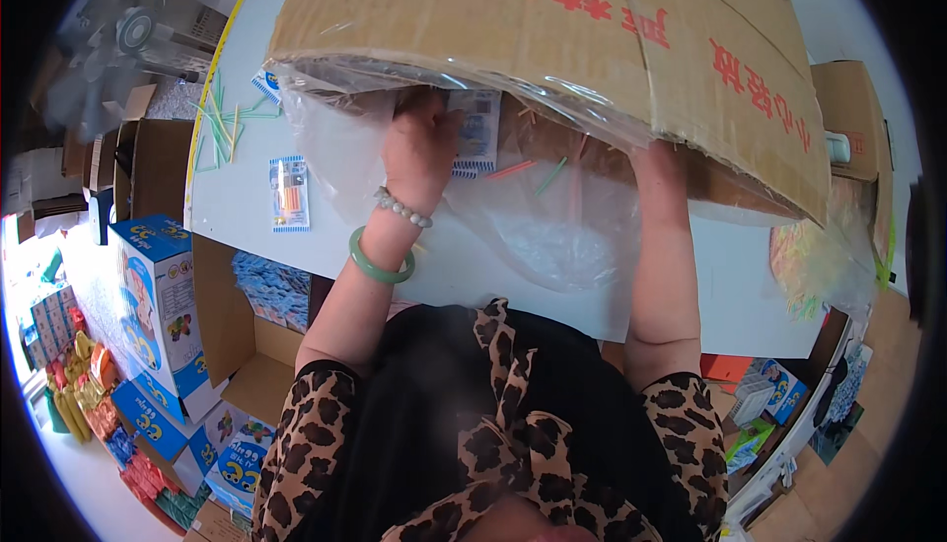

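Cardboard box (552, 34) spans the upper centre and right of the frame, its mouth, with clear plastic (562, 246) hanging out, facing the lower edge. Left hand (422, 143) adjoins a blue-and-white packet (478, 133); right hand (660, 162) reaches inside. Fingers obscured; grip cannot be determined.

Head-height fisheye view, steeply down over nearby hands (421, 147)
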A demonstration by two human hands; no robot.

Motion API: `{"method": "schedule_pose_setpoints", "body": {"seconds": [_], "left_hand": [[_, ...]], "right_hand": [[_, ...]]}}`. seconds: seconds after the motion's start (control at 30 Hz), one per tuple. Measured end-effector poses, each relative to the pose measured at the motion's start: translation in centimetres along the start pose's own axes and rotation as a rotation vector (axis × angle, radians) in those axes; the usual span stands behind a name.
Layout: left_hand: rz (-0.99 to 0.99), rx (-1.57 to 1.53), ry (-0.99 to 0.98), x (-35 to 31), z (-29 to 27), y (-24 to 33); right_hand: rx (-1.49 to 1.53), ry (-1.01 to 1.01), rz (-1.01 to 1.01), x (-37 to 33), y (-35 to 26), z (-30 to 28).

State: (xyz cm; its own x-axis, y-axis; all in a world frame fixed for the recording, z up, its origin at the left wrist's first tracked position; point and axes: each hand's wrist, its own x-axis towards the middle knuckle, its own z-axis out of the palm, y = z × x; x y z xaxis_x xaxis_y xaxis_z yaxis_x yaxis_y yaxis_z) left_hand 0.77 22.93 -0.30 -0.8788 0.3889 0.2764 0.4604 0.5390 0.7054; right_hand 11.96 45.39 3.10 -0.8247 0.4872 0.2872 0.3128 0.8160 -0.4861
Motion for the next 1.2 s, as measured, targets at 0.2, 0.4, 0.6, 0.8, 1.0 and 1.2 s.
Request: {"method": "schedule_pose_setpoints", "body": {"seconds": [0.2, 0.4, 0.6, 0.8, 1.0, 1.2], "left_hand": [[-0.008, 0.122, -0.141, -0.3, -1.2, 0.7], [0.098, 0.227, -0.118, -0.9, -3.2, 3.6], [0.293, -0.172, -0.078, -0.4, -3.7, 7.0], [0.084, -0.81, -0.526, -1.0, 4.6, 6.0], [0.221, -0.44, -0.383, -1.3, 3.8, 4.0], [-0.424, -0.873, -0.341, -0.5, -0.1, 6.3]], "right_hand": [[0.175, 0.186, 0.028, -1.8, 0.1, 1.4], [0.097, 0.033, 0.253, -3.4, -0.7, 6.1], [0.568, 0.018, 0.058, -3.7, -1.5, 5.7], [0.645, -0.109, -0.056, -6.2, 1.1, 9.3], [0.38, 0.101, -0.072, -5.8, 0.6, 9.7], [0.336, 0.061, 0.064, -4.8, -1.1, 5.4]]}}
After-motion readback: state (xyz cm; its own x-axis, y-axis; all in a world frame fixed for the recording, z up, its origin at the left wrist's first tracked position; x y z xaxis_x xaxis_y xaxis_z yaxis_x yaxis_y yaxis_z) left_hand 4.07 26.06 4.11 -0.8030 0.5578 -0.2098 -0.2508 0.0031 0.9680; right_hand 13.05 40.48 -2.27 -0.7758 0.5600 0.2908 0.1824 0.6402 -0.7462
